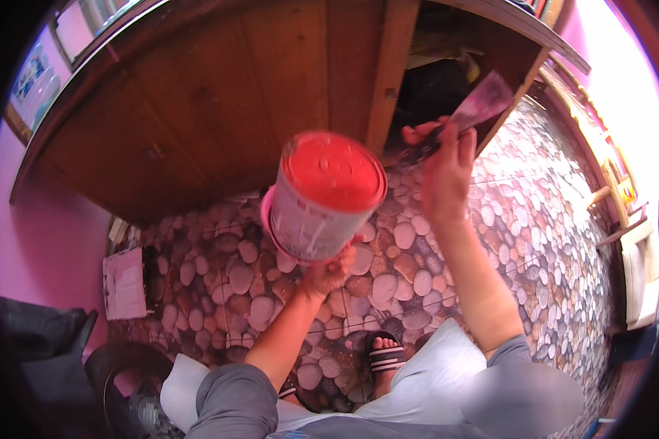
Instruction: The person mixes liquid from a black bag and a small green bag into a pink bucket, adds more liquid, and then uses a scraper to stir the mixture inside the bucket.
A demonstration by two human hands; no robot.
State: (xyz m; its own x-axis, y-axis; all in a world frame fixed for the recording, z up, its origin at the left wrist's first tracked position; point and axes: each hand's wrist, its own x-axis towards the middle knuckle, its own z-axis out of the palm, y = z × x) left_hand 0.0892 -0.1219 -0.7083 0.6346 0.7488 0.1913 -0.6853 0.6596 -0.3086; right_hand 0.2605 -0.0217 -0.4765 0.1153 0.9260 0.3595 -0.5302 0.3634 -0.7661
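A paint can with a red lid is held up off the floor, tilted, in front of the cabinet. My left hand grips it low at its near side; part of the fingers is hidden behind the can. A pink rounded rim shows at the can's left side and underneath; its kind I cannot tell. My right hand is closed round the dark handle of a putty knife. Its wide, pink-smeared blade points up and right, before the open cabinet compartment. Some motion blur softens the knife and can.
A brown wooden cabinet spans the far side, with dark items inside its open right compartment. The floor has a pebble pattern. A white box-like piece stands at the left, a wooden frame at the right.
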